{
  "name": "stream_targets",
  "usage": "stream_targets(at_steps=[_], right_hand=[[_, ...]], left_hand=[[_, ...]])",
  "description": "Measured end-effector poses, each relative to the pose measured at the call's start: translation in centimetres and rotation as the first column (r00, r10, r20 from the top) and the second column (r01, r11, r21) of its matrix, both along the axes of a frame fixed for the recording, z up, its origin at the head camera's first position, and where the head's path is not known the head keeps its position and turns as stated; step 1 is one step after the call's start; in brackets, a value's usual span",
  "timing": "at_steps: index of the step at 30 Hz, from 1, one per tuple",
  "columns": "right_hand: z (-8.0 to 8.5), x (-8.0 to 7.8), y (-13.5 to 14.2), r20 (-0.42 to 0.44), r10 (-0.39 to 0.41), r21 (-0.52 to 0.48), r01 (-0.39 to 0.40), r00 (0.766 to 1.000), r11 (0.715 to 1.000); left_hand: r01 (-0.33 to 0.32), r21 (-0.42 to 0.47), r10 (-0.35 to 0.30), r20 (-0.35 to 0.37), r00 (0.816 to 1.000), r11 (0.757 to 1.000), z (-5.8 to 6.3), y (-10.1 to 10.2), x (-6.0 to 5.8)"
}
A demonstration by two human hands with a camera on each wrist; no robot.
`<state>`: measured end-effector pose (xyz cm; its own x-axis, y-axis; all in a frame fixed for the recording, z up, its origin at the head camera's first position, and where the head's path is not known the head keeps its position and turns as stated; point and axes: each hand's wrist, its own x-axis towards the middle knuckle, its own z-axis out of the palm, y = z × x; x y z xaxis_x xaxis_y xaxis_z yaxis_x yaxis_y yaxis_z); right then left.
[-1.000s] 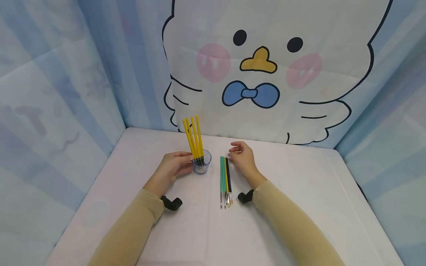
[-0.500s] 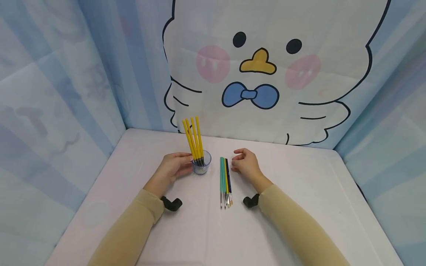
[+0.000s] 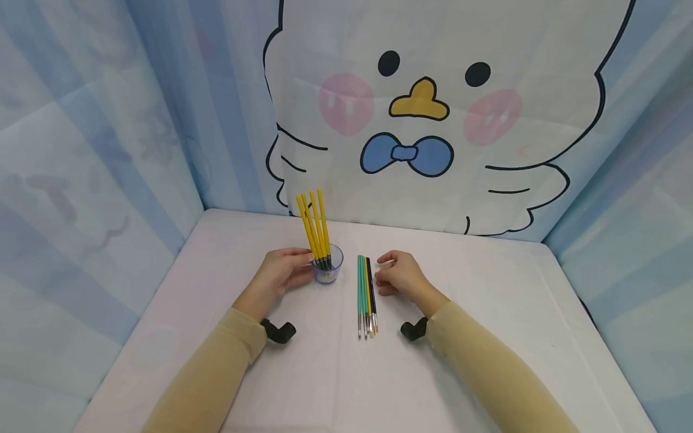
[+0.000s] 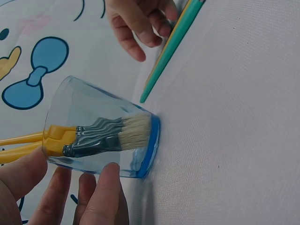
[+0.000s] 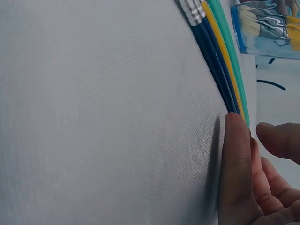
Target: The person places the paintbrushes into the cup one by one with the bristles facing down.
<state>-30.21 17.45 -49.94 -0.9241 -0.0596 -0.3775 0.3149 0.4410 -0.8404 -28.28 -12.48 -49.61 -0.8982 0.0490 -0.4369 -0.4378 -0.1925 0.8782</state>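
A clear cup with a blue base stands left of the table's middle. Inside it several yellow-handled paintbrushes lean left, bristles down. My left hand is at the cup's left side; in the left wrist view its relaxed fingertips touch the wall and rim without wrapping round. A row of paintbrushes with teal, yellow and dark blue handles lies right of the cup, bristles toward me. Beside their handle ends is my right hand, fingers loosely bent and holding nothing. In the right wrist view a fingertip overlaps the brushes.
A white cloth covers the table. Behind it hangs a curtain printed with a cartoon face and blue bow tie, and more blue-and-white curtain encloses the sides. Black wrist mounts stick out from both sleeves.
My right hand has drawn back toward me and slightly right, from the far end of the row to beside the handles. The left hand, cup and brushes stay in place.
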Motion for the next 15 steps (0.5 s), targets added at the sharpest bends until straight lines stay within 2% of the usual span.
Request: stream_targets(at_steps=[6,15], right_hand=[[0.4,0.6,-0.6,0.007,0.031,0.034,-0.032,0.999,0.999],[0.4,0.9,-1.1,0.022,-0.005,0.080,0.003,1.000,0.997]], left_hand=[[0.001,0.000,-0.001,-0.004,1.000,1.000,0.1,-0.1,0.0],[0.002,0.008,-0.002,0.018,1.000,1.000,0.1,-0.1,-0.1]])
